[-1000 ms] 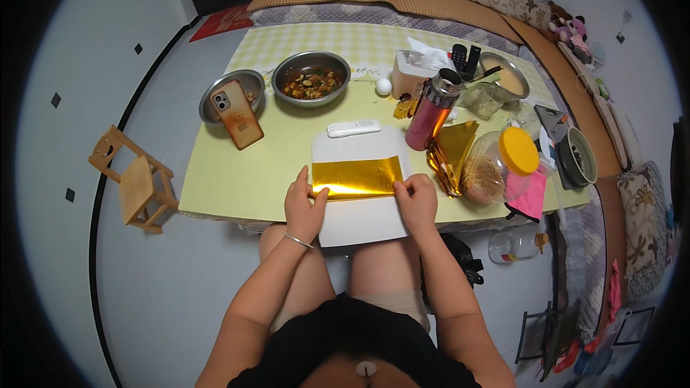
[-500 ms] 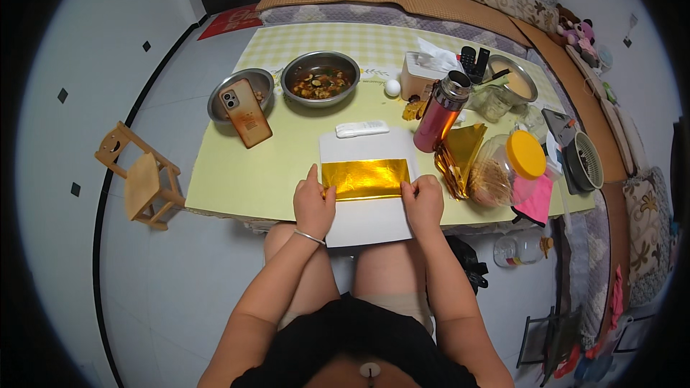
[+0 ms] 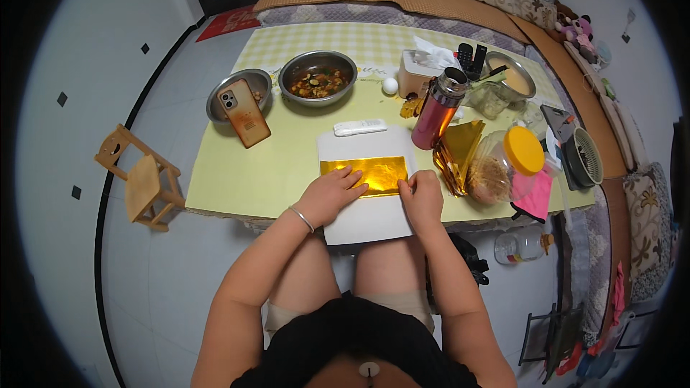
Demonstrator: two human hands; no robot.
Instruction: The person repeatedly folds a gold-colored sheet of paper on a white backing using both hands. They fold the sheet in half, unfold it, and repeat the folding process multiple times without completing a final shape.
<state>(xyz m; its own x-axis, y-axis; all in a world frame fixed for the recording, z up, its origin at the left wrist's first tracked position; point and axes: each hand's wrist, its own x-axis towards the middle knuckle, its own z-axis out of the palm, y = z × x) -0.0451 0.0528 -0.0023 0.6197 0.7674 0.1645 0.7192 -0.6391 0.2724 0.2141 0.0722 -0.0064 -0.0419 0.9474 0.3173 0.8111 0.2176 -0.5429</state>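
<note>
- Centrally, the left hand (image 3: 329, 195) lies palm down, its grip loose and flat, fingers spread on a shiny gold sheet (image 3: 389, 172).
- Right hand (image 3: 423, 196): fingers curled, thumb and fingertips in a narrow grip at the gold sheet's right edge.
- Gold sheet: long side running left to right, on a white board (image 3: 368, 223), between the two hands.
- White board: on the table (image 3: 237, 183), its near end jutting over the edge above the person's thighs.
- Bracelet (image 3: 302, 220), pale and thin, on the left wrist.
- Beyond the gold sheet, at the board's far end: a small white packet (image 3: 359, 127), lying flat.
- Right of the board: a pink metallic flask (image 3: 437, 115), upright, lid off; just beside it, a bundle of folded gold sheets (image 3: 460, 152).
- Further right: a clear jar (image 3: 490, 176) with a yellow lid (image 3: 523, 150), tilted, close to a pink cloth (image 3: 533, 202).
- Far left of the table: a phone (image 3: 246, 116), tilted up in front of a smaller metal bowl (image 3: 216, 106); near that, a larger metal bowl (image 3: 317, 102) holding food in dark liquid.
- Off the table, left: a small wooden chair (image 3: 144, 178) on the floor.
</note>
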